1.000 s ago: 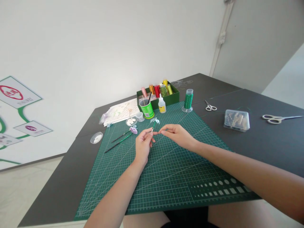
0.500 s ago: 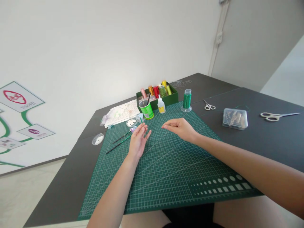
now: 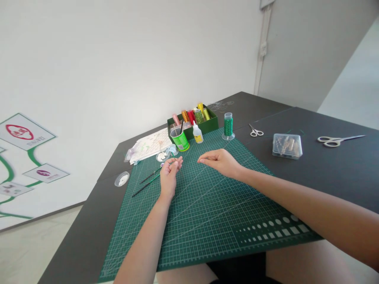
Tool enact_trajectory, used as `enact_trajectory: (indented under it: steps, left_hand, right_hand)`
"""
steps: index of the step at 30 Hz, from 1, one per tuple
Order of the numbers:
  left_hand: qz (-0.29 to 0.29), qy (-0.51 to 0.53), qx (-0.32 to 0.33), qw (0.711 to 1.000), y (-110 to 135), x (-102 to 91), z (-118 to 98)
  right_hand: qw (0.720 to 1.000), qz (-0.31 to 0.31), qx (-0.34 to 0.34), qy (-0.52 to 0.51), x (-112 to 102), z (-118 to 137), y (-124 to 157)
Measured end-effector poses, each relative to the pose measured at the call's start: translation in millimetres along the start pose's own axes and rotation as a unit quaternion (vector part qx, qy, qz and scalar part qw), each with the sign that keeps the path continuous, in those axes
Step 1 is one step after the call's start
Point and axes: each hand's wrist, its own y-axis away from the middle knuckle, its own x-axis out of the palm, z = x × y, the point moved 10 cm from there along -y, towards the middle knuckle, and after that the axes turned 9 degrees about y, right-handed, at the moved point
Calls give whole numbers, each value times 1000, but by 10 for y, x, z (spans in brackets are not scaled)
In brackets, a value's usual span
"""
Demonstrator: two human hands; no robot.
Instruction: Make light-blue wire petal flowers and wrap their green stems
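Observation:
My left hand [image 3: 168, 177] is closed in a pinch over the green cutting mat [image 3: 201, 221]. A thin green stem rises from its fingertips, with a small pale blue flower [image 3: 171, 149] at the top. Level with it, a short gap to the right, my right hand [image 3: 220, 161] has thumb and fingers pressed together. Whatever it grips is too fine to make out. Two slim dark-handled tools [image 3: 146, 185] lie left of my left hand. Just beyond is a clear dish [image 3: 162, 156] of white pieces.
A green tin [image 3: 180, 142] holding sticks, a glue bottle [image 3: 197, 133] and a green thread spool [image 3: 228, 126] stand behind my hands. Further back is a green box [image 3: 210, 124] of colourful spools. Small scissors [image 3: 256, 132], a clear case [image 3: 287, 146] and larger scissors [image 3: 333, 141] lie right.
My left hand has turned slightly, its fingers drawn closer together, and the blue flower tilts differently. The right hand keeps its pinch. The whole view has shifted a little.

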Motion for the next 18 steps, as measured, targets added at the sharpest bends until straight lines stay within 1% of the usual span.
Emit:
enact_trajectory:
  steps: [5,18]
  left_hand:
    - [5,-18,25,1000,-5,-1,-27]
    - [-5,-63,28,998,21,-27,-78]
  right_hand:
    - [1000,1,-9,-10,2,42,26]
    - [1000,4,-5,-6,14,20,14]
